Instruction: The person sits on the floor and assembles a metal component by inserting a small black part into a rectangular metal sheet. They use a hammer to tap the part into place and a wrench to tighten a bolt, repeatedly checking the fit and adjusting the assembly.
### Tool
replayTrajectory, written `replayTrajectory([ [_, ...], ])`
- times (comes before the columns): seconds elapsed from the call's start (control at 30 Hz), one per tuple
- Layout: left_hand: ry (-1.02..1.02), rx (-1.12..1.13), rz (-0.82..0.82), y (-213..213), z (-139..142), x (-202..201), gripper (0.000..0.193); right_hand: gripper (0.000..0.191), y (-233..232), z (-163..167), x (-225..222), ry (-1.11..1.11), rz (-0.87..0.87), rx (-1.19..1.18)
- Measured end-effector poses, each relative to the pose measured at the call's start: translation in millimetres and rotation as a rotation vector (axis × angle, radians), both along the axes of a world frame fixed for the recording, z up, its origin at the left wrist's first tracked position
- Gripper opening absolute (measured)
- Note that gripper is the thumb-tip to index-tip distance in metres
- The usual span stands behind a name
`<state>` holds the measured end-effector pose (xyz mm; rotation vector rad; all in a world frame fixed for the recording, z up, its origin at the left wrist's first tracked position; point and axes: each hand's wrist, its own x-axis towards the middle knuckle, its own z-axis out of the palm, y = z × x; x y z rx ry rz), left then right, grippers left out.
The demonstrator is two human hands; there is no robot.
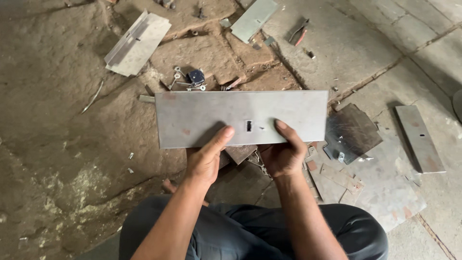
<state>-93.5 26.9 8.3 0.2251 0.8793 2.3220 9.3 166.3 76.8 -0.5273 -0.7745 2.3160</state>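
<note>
Rough, cracked concrete floor (57, 144) littered with metal offcuts lies below. Left hand (206, 159) and right hand (284, 156) each pinch the near edge of a rectangular steel plate (240, 118), thumbs on top; held so shallowly, it could slip, or its edges cut.

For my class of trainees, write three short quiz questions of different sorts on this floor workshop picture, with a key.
1. True or false: both hands grip the long metal plate by its near edge.
2. Which lies farthest to the person's right on the floor? A) the red-handled pliers B) the narrow slotted strip C) the bent sheet piece
3. Fill in: the small cut-out in the held plate sits between the two ____.

Key
1. True: the left hand and right hand hold the near edge, thumbs on top.
2. B
3. thumbs
</note>
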Motion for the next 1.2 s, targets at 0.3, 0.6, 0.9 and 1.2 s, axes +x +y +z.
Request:
replayTrajectory([
  [0.3,0.024,0.045,0.078,-8,28,-4,0.035,0.055,-11,6,-7,-0.09,0.093,0.1],
  [0.6,0.02,-0.077,0.14,-1,31,-18,0.057,0.072,-7,8,-25,-0.184,0.004,0.372],
  [0.9,-0.181,-0.276,0.073,-2,-4,-52,0.043,0.056,-9,-53,-50,-0.369,0.034,0.278],
  [1.2,-0.254,-0.364,0.087,8,-28,-58,0.042,0.056,-4,-75,-50,-0.376,0.044,0.202],
])
